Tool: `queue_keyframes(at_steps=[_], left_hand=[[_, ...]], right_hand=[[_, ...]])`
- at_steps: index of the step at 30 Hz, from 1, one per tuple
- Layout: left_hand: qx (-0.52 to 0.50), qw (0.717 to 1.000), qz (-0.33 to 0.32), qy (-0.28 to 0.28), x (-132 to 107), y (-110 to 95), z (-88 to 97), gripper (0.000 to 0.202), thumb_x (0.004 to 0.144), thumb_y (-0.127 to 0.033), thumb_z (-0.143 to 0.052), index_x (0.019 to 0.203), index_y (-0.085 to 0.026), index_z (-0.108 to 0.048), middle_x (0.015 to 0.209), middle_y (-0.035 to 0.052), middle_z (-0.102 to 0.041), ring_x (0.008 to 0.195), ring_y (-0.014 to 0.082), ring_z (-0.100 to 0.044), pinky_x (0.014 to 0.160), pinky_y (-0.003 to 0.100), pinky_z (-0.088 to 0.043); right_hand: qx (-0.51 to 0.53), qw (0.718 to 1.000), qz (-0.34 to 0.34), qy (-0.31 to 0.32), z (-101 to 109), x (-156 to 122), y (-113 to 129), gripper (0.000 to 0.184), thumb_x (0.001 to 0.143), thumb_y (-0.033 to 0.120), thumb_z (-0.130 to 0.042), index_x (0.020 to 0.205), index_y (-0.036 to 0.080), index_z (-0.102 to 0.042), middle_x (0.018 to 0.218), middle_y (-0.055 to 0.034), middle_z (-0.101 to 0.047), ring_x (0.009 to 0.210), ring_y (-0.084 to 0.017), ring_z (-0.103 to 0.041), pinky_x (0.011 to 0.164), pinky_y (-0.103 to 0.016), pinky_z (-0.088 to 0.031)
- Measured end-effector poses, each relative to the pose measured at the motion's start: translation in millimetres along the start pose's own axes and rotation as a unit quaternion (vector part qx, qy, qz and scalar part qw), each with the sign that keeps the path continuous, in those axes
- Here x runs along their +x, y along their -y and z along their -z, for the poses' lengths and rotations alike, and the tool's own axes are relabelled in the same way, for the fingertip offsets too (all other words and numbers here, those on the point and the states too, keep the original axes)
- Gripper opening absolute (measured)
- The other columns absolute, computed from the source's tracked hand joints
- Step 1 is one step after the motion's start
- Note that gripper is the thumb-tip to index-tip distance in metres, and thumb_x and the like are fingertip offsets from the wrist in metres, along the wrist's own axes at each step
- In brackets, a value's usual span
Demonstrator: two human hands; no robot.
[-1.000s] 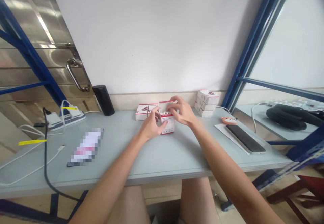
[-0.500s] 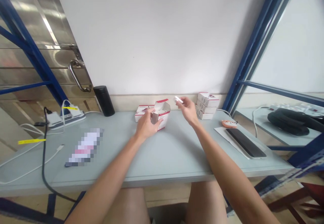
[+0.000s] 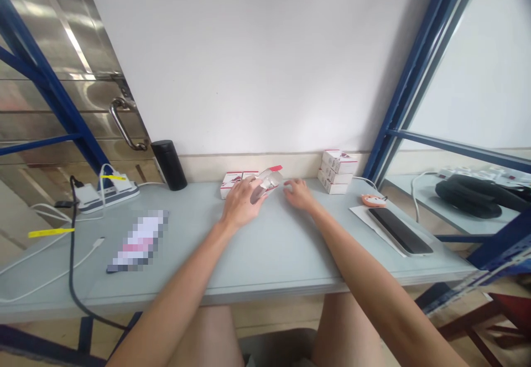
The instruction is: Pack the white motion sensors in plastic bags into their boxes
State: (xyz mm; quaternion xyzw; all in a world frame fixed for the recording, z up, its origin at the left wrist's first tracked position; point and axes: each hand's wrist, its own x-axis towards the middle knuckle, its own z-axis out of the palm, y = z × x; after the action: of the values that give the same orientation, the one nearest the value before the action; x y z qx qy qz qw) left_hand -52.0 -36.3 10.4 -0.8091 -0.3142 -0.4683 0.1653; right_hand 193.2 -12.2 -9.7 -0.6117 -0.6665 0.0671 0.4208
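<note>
6 bxs (image 3: 335, 172), 2 hands (image 3: 239, 204)

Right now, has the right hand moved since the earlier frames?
Yes: the right hand has dropped toward the tabletop, now sitting lower against the stack of white boxes on its right.
</note>
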Motion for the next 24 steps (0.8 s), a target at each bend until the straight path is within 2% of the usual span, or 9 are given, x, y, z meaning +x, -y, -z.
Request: queue_keyframes(at_steps=[2, 4, 6, 8, 12, 15, 18, 21, 24], left_hand=[[0.011, 1.0, -0.014, 0.003, 0.6, -1.0, -0.3, 0.047, 0.093, -0.028, -0.072, 0.135, -0.03, -0.052, 0.135, 0.0093, -0.067, 0.12, 0.029, -0.069, 0.1, 0.045, -0.053], [0.021, 1.0, -0.015, 0.007, 1.0, -2.3, -0.5, 0.046, 0.093, -0.029, -0.071, 0.135, -0.03, -0.053, 0.136, 0.0097, -0.067, 0.119, 0.0293, -0.069, 0.098, 0.044, -0.053], [0.03, 0.999, -0.012, 0.015, 1.4, -3.1, -0.3, 0.047, 0.093, -0.029, -0.071, 0.136, -0.03, -0.053, 0.136, 0.0099, -0.067, 0.119, 0.0297, -0.069, 0.098, 0.044, -0.053], [0.038, 0.999, -0.014, 0.022, 1.7, -3.0, 0.5, 0.047, 0.093, -0.028, -0.071, 0.137, -0.029, -0.053, 0.137, 0.0103, -0.067, 0.12, 0.0299, -0.069, 0.1, 0.045, -0.053], [0.06, 0.997, -0.032, 0.024, 2.2, 0.3, 3.2, 0.046, 0.093, -0.025, -0.07, 0.136, -0.029, -0.054, 0.137, 0.0106, -0.068, 0.121, 0.03, -0.069, 0.101, 0.045, -0.052], [0.068, 0.997, -0.021, 0.021, 2.1, 3.1, 5.1, 0.044, 0.093, -0.024, -0.07, 0.134, -0.029, -0.055, 0.137, 0.0099, -0.069, 0.12, 0.03, -0.069, 0.1, 0.045, -0.052], [0.068, 0.998, -0.005, 0.013, 2.3, 4.1, 6.9, 0.044, 0.092, -0.026, -0.071, 0.133, -0.027, -0.055, 0.137, 0.0103, -0.07, 0.12, 0.0303, -0.069, 0.1, 0.045, -0.052], [0.065, 0.997, -0.018, 0.028, 3.1, 3.3, 7.9, 0.043, 0.092, -0.026, -0.071, 0.132, -0.027, -0.056, 0.135, 0.01, -0.071, 0.119, 0.03, -0.069, 0.101, 0.045, -0.051], [0.061, 0.997, -0.024, 0.042, 4.0, 2.0, 7.4, 0.04, 0.092, -0.026, -0.071, 0.13, -0.027, -0.058, 0.135, 0.01, -0.071, 0.119, 0.03, -0.069, 0.101, 0.045, -0.051]], right_hand=[[0.016, 0.998, 0.037, -0.052, 11.4, 0.6, 11.0, 0.025, 0.097, 0.027, -0.049, 0.111, 0.02, -0.069, 0.118, -0.015, -0.066, 0.115, -0.029, -0.06, 0.103, -0.043, -0.047], [0.044, 0.984, 0.109, -0.134, 22.7, -1.7, 24.8, 0.024, 0.099, 0.027, -0.044, 0.106, 0.021, -0.067, 0.106, -0.0107, -0.065, 0.1, -0.025, -0.062, 0.094, -0.038, -0.049], [0.041, 0.973, 0.189, -0.123, 29.7, -7.1, 38.6, 0.021, 0.096, 0.024, -0.047, 0.1, 0.022, -0.068, 0.096, -0.0068, -0.063, 0.09, -0.022, -0.061, 0.086, -0.035, -0.049], [0.01, 0.969, 0.237, -0.066, 30.8, -12.8, 49.4, 0.023, 0.09, 0.019, -0.051, 0.103, 0.023, -0.071, 0.097, -0.0062, -0.061, 0.09, -0.022, -0.059, 0.083, -0.034, -0.048], [-0.064, 0.972, 0.227, 0.001, 23.2, -17.2, 57.2, 0.051, 0.077, 0.013, -0.057, 0.124, 0.025, -0.072, 0.11, -0.0091, -0.054, 0.101, -0.025, -0.056, 0.085, -0.036, -0.05], [-0.091, 0.972, 0.213, 0.029, 18.2, -15.6, 54.3, 0.061, 0.078, 0.014, -0.058, 0.137, 0.028, -0.067, 0.117, -0.0108, -0.048, 0.105, -0.027, -0.053, 0.087, -0.039, -0.051], [-0.078, 0.972, 0.219, 0.041, 16.1, -14.0, 50.9, 0.057, 0.084, 0.018, -0.059, 0.14, 0.029, -0.064, 0.118, -0.0107, -0.046, 0.108, -0.027, -0.053, 0.092, -0.041, -0.051], [-0.045, 0.971, 0.232, 0.035, 16.3, -13.5, 49.5, 0.043, 0.087, 0.021, -0.059, 0.13, 0.025, -0.067, 0.117, -0.01, -0.048, 0.108, -0.026, -0.055, 0.096, -0.041, -0.051], [-0.017, 0.973, 0.225, 0.038, 17.5, -13.4, 48.3, 0.036, 0.088, 0.023, -0.062, 0.123, 0.024, -0.066, 0.122, -0.0095, -0.051, 0.097, -0.022, -0.06, 0.089, -0.037, -0.052]])
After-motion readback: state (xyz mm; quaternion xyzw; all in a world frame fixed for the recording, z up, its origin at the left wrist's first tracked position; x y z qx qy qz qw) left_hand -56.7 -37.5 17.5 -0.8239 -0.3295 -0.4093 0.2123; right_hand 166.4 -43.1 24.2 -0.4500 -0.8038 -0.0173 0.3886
